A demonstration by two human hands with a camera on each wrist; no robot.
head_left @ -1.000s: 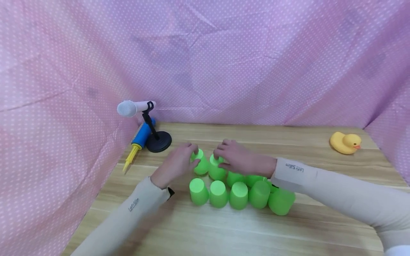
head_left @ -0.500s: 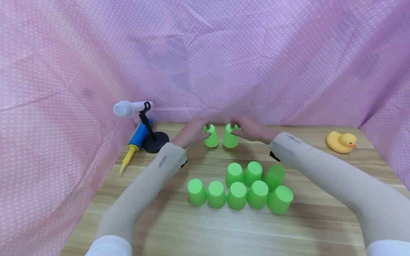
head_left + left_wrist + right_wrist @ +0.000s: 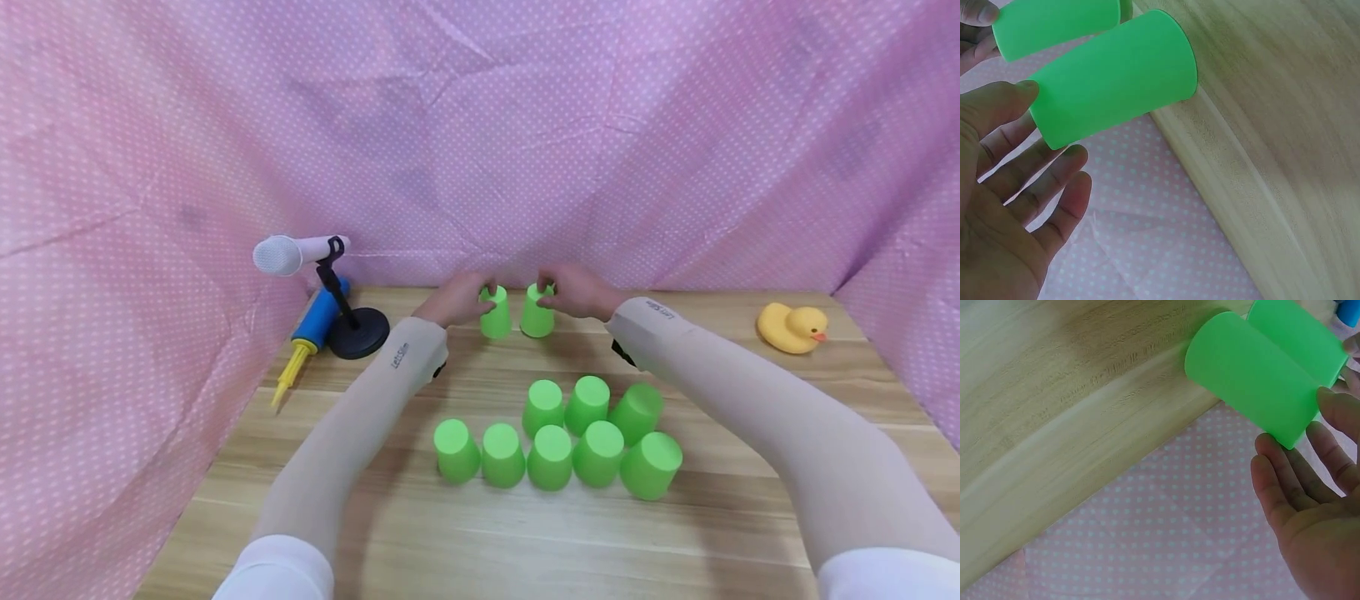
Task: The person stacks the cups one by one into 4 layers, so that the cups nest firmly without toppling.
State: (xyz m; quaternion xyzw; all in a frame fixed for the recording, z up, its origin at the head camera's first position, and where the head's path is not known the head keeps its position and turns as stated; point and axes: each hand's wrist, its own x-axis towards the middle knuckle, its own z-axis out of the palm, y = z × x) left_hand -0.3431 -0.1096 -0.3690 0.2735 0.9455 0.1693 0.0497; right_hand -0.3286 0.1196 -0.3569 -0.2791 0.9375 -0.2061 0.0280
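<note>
Near the table's back edge, two green cups stand upside down side by side with a small gap. My left hand (image 3: 459, 298) pinches the left cup (image 3: 1113, 78) near its closed end, thumb on one side and fingers on the other. In the same way my right hand (image 3: 577, 292) pinches the right cup (image 3: 1254, 378). Both rims appear to rest on the wood. Closer to me, several more upturned green cups stand in two rows: a front row (image 3: 503, 456) and a shorter row (image 3: 587, 405) behind its right part.
A white microphone (image 3: 279, 255) on a black stand (image 3: 360, 333) is at the back left. Beside it lies a blue and yellow hand pump (image 3: 318, 317). A yellow rubber duck (image 3: 791, 327) sits at the back right. Pink dotted cloth (image 3: 480, 150) hangs behind the wooden table (image 3: 480, 550).
Both hands have carried the two left cups of the back row away from me to the table's back edge. Over the last half second they have shifted only slightly.
</note>
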